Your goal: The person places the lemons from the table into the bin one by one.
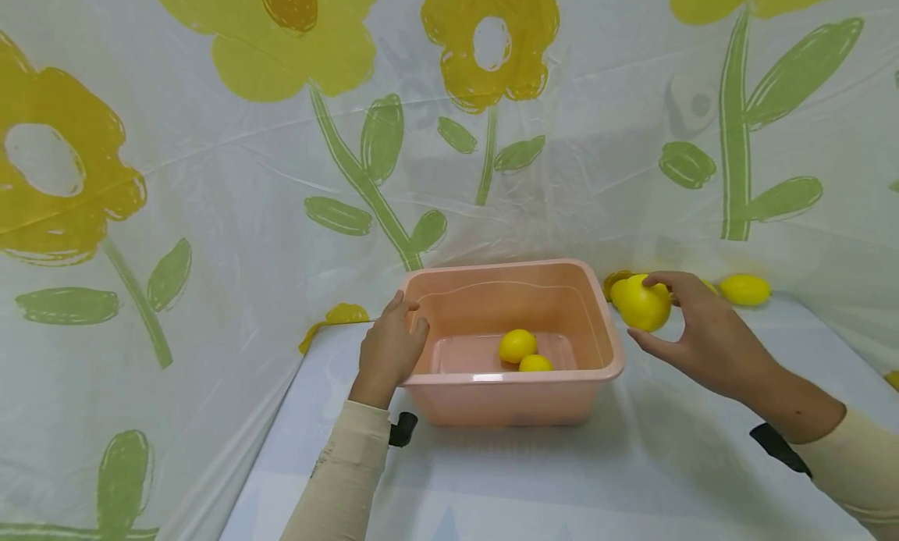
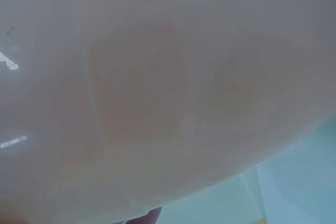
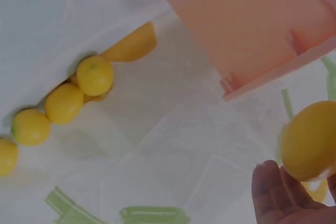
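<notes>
A pink plastic basin point(image 1: 506, 400) stands on the table with two lemons inside, one lemon point(image 1: 517, 346) just behind the other lemon point(image 1: 536, 363). At the basin's left rim, my left hand point(image 1: 389, 346) holds the edge, thumb over the inner side; the outer fingers are partly hidden. My right hand point(image 1: 716, 342) pinches a lemon point(image 1: 644, 305) between thumb and fingers, raised beside the basin's right rim. The right wrist view shows this held lemon point(image 3: 310, 140) above the fingertips. A blurred pale surface fills most of the left wrist view.
Several more lemons lie in a row along the table's back edge, right of the basin, among them one lemon point(image 1: 744, 290) at the far right. Behind the white table point(image 1: 492, 478) hangs a flower-printed curtain point(image 1: 597, 174).
</notes>
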`<state>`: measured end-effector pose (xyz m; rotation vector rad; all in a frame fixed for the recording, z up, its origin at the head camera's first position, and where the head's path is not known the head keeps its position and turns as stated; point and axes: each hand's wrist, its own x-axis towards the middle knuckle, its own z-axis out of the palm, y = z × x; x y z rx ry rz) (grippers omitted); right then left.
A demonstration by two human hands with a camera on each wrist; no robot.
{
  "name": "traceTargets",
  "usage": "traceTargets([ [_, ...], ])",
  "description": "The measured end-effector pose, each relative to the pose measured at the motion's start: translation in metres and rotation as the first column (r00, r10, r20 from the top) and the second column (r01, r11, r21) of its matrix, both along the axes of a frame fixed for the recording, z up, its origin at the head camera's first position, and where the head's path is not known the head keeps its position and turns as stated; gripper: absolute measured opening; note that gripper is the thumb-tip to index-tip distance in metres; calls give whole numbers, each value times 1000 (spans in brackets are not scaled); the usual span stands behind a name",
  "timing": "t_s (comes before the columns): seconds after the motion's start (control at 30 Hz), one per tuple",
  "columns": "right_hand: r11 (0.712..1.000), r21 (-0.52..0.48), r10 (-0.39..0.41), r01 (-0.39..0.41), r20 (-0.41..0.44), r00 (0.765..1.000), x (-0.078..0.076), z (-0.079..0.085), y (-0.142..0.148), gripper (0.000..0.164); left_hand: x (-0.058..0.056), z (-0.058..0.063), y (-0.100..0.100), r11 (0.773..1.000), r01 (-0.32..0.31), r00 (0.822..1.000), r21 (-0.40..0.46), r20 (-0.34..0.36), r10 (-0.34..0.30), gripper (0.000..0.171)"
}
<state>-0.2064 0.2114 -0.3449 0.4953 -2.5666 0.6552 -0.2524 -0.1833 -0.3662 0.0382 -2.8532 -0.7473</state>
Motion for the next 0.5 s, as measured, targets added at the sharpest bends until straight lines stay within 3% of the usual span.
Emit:
traceTargets([
  [0.5,996,22,92,-92,-28,995,-7,1,-33,73,-2,-1,-1,1000,0,1000,12,-1,0,47],
])
